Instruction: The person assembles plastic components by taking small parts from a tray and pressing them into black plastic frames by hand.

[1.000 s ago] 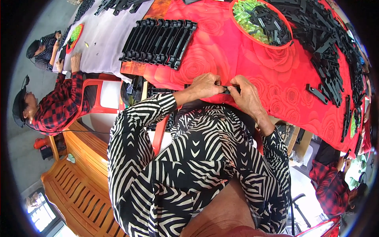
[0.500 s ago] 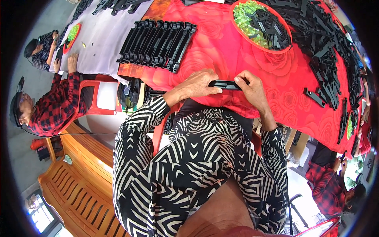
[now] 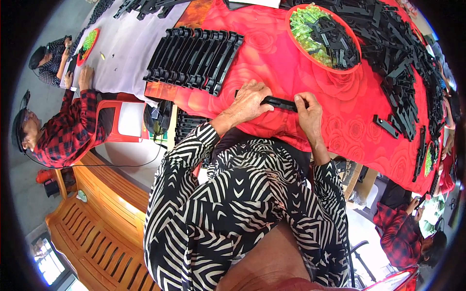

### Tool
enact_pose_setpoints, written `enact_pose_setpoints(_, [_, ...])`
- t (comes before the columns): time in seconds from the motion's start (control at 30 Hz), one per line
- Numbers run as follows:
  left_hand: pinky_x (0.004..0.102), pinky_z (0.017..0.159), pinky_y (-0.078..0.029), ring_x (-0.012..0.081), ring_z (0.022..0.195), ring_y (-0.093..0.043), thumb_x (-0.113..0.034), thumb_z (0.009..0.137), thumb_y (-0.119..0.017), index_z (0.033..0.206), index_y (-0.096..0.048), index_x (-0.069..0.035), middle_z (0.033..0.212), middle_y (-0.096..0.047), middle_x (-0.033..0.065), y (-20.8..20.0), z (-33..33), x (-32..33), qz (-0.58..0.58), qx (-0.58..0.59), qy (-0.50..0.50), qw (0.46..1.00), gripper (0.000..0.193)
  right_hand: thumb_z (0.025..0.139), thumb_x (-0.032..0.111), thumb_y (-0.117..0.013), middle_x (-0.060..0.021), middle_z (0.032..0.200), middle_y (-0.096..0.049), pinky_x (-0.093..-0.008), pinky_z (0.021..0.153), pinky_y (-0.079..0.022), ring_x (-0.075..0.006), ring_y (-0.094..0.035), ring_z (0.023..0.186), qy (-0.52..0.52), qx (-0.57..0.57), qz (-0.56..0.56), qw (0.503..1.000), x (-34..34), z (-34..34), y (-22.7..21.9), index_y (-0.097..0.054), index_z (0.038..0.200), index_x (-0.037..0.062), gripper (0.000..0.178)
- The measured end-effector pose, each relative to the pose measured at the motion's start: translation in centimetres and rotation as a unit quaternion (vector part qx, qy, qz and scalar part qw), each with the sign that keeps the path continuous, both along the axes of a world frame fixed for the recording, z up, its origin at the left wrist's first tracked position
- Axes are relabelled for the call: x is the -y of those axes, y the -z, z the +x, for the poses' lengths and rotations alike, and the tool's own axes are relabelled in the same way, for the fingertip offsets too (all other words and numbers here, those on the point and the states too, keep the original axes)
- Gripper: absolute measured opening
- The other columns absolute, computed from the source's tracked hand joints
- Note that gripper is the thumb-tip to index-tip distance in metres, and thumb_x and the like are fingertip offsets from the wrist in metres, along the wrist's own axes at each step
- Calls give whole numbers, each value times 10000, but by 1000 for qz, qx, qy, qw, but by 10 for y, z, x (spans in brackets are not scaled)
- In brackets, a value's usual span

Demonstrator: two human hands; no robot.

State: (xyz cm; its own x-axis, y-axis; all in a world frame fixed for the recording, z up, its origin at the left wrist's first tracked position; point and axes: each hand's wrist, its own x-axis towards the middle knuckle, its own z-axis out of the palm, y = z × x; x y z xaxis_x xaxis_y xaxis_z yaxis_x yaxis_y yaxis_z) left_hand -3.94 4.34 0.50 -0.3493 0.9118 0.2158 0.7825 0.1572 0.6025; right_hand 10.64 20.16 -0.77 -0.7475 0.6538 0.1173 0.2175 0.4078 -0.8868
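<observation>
A long black plastic part (image 3: 280, 103) is held between my two hands over the near edge of the red cloth. My left hand (image 3: 251, 100) wraps its left end, and a bit of black shows past the knuckles. At the other end, my right hand (image 3: 309, 109) pinches the part with the thumb on top. To the left on the table lies a neat row of similar black parts (image 3: 194, 59), side by side. Beyond my right hand stands a round red-rimmed tray (image 3: 359, 48) with small yellow-green clear pieces (image 3: 303, 24) and small black pieces (image 3: 335, 41).
A big heap of loose black parts (image 3: 391, 58) covers the table's right side; one part (image 3: 386, 126) lies apart at its near edge. Co-workers in checked shirts sit at left (image 3: 68, 128) and lower right (image 3: 399, 237). A wooden bench (image 3: 97, 218) stands at lower left.
The black part has turned in my hands, its right end now slightly lower and a narrower face showing. My left hand has shifted a little left, its knuckles raised.
</observation>
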Motion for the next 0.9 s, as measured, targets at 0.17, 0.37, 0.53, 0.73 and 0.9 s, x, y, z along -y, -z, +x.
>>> enact_pose_setpoints(0.17, [447,832,-414,345,903,-523,-256,686,-758,877,-577,-60,881,-569,121,1,0,1,-24,23,-16,999,328,870,26,-550,-68,832,-642,-338,804,-437,-207,-567,884,3,-52,185,981,9,4,-33,-579,1090,30,222])
enact_pose_setpoints(0.37, [451,831,-415,357,912,-527,-257,684,-758,879,-560,-52,868,-562,137,1,4,-2,-6,23,-27,999,345,714,-57,-539,-114,967,-624,-433,878,-383,-302,-536,975,-84,-43,258,962,31,6,-15,-511,1149,-15,437])
enact_pose_setpoints(0.53, [454,882,-403,352,931,-542,-220,683,-754,903,-570,-41,894,-559,135,-3,5,-2,-36,55,-30,997,338,694,-70,-524,-173,1035,-597,-452,889,-371,-338,-526,1007,-81,-23,286,954,40,5,-4,-464,1167,-62,476])
enact_pose_setpoints(0.73, [447,856,-403,349,893,-530,-205,667,-760,857,-551,-46,865,-554,133,10,5,-1,9,46,-26,999,325,720,-67,-500,-186,1036,-620,-430,904,-373,-335,-541,987,-47,-54,306,949,52,2,-5,-473,1161,-79,442])
enact_pose_setpoints(0.9, [442,801,-411,346,858,-510,-202,643,-768,819,-535,-46,844,-542,127,10,6,-3,41,48,-15,998,331,712,-64,-519,-203,1057,-609,-431,927,-366,-338,-542,992,-36,-27,298,953,55,0,-6,-475,1155,-82,446])
